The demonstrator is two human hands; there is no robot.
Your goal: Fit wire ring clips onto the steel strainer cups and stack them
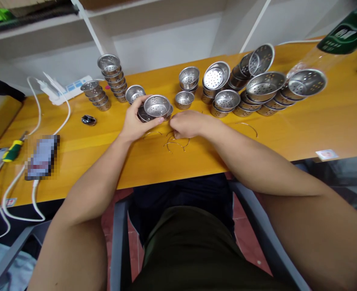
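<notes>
My left hand (137, 123) is wrapped round a perforated metal cup (156, 106), thumb at its front and fingers at its far left side. Under and behind that cup another metal cup (143, 114) shows in part. Close on the right, my right hand (185, 123) is curled with its fingers pressed together near the cup's side; what it pinches, if anything, is hidden. Several thin curved wires (176, 144) lie on the table just in front of both hands. A small perforated cup (183, 100) stands beyond my right hand.
Stacks of perforated cups (114, 79) stand at the back left, with more stacked cups (265, 87) at the back right beside a plastic bottle (332, 40). A phone (43, 157), white cables, a power strip (72, 89) and a screwdriver (13, 150) lie left on the table (318, 129).
</notes>
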